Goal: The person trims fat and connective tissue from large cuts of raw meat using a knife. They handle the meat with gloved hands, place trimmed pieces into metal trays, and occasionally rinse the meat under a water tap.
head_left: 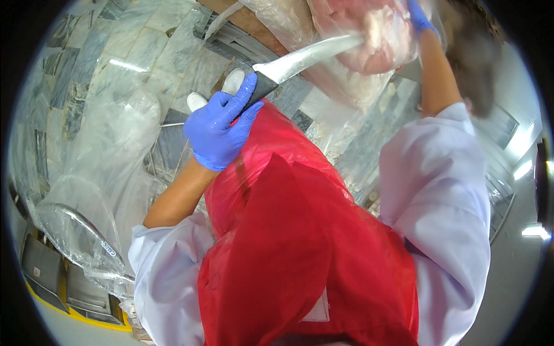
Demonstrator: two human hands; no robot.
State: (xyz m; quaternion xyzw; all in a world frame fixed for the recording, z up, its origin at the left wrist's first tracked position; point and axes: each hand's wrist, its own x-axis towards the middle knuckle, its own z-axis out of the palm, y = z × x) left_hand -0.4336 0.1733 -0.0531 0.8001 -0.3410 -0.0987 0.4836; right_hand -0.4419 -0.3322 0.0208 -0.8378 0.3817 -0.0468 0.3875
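Note:
My left hand (216, 127), in a blue glove, is closed round the black handle of a large knife (311, 57), with the index finger stretched along the handle. The broad, curved blade points up and right, and its tip meets the pale fat of a large pink piece of raw meat (375, 43). At the meat's right side is my right hand (422, 20), also gloved in blue and touching or very close to it. Its fingers are mostly hidden at the top edge of the picture. Clear plastic film (346, 86) lies under and around the meat.
Below my hands hangs my red apron (288, 230). At the left, a clear plastic sheet (109, 150) drapes over a metal frame above the marbled tile floor (156, 43). White shoes (197, 101) show near my left hand. A blurred dark shape (476, 57) is beside my right forearm.

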